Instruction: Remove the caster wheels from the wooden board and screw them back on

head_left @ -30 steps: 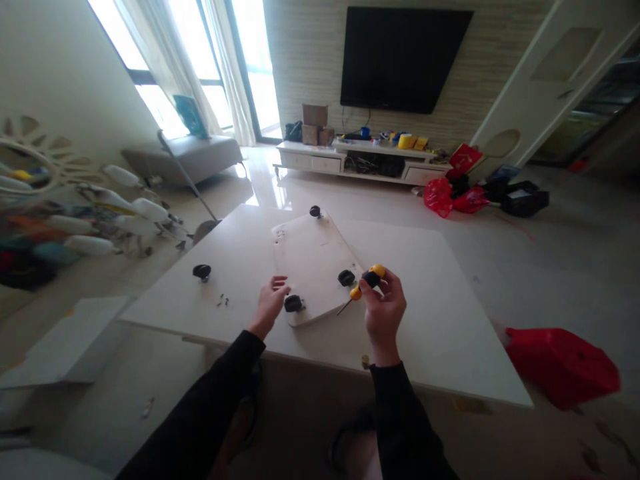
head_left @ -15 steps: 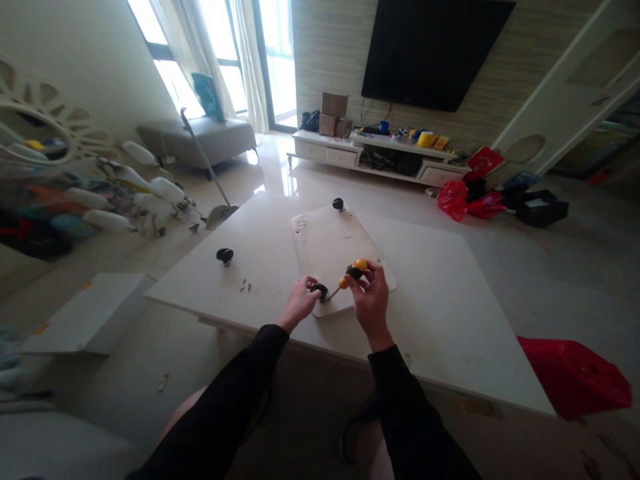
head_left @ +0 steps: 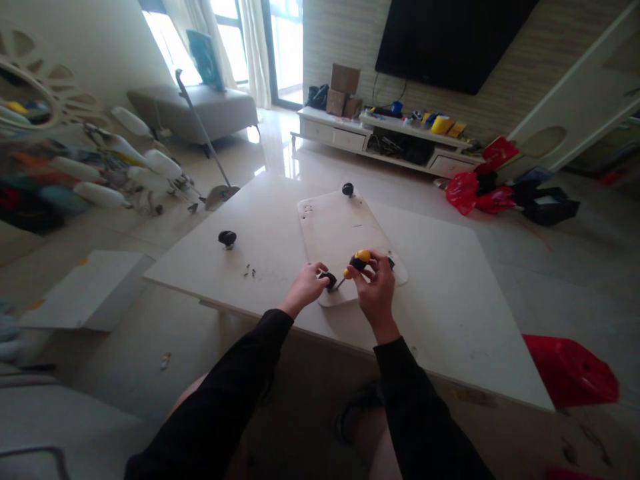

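My right hand [head_left: 376, 287] is closed round a yellow and black screwdriver [head_left: 360, 260], its shaft slanting down to the left. The tip meets the base of a black caster wheel [head_left: 328, 280] at the near corner of a white board [head_left: 340, 233]. With its fingers, my left hand [head_left: 306, 287] grips that caster. Another caster [head_left: 348, 190] stands at the board's far corner, and a dark one [head_left: 391, 264] shows partly behind my right hand. On the table to the left lies a loose caster [head_left: 227, 239], with several small screws [head_left: 249, 271] nearby.
The board rests on a white table [head_left: 450, 300]. A red stool [head_left: 570, 370] stands by its right end, and a white box [head_left: 90, 290] is on the floor at left. A dustpan [head_left: 222, 196] stands beyond the table's left edge. A cluttered TV cabinet [head_left: 335, 137] lines the far wall.
The view has tilted down a little, so the scene sits higher and slightly to the right. My hands keep the same hold on the caster and screwdriver.
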The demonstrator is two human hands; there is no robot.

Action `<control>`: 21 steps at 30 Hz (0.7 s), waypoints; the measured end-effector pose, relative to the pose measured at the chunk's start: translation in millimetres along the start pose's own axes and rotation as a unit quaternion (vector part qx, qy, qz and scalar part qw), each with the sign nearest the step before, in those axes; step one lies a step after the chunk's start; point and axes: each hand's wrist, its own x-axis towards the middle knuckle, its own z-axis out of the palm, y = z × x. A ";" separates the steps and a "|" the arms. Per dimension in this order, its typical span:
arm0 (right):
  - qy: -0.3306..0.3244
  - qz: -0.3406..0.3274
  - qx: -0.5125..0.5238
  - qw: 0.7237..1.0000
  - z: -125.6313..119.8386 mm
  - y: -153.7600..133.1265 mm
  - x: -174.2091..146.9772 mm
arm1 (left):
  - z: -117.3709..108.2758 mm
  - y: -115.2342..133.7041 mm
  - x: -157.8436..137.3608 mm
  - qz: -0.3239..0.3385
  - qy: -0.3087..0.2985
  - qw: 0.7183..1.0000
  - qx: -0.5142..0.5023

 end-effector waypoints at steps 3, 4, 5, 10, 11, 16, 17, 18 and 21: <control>0.011 0.006 0.009 1.000 -3.6 -0.7 -0.9 | 0.2 4.7 -3.6 0.004 -0.001 1.000 0.017; 0.012 0.011 0.013 1.000 -4.2 -0.6 -1.3 | 0.4 6.1 -4.4 0.004 -0.001 1.000 0.020; 0.012 0.015 0.016 1.000 -4.5 -0.2 -1.7 | 0.6 7.3 -4.9 0.003 -0.002 1.000 0.021; 0.001 0.011 0.012 1.000 -2.4 1.4 -3.6 | 2.3 9.3 -4.1 0.004 -0.003 0.999 0.035; -0.001 0.008 0.009 1.000 -1.9 1.3 -3.8 | 2.7 8.8 -3.6 0.006 -0.002 0.999 0.037; 0.000 0.006 -0.007 1.000 -1.5 -0.1 -4.1 | 5.6 5.7 -2.3 0.029 -0.005 0.999 0.036; -0.002 0.005 -0.010 1.000 -1.8 -0.5 -4.0 | 6.4 5.5 -2.7 0.036 -0.008 0.999 0.040; -0.005 0.003 -0.012 1.000 -2.1 -0.9 -3.8 | 7.3 5.7 -3.2 0.044 -0.011 0.998 0.046; -0.017 -0.007 -0.018 1.000 -1.9 -2.3 -3.4 | 11.0 7.5 -5.1 0.064 -0.024 0.995 0.066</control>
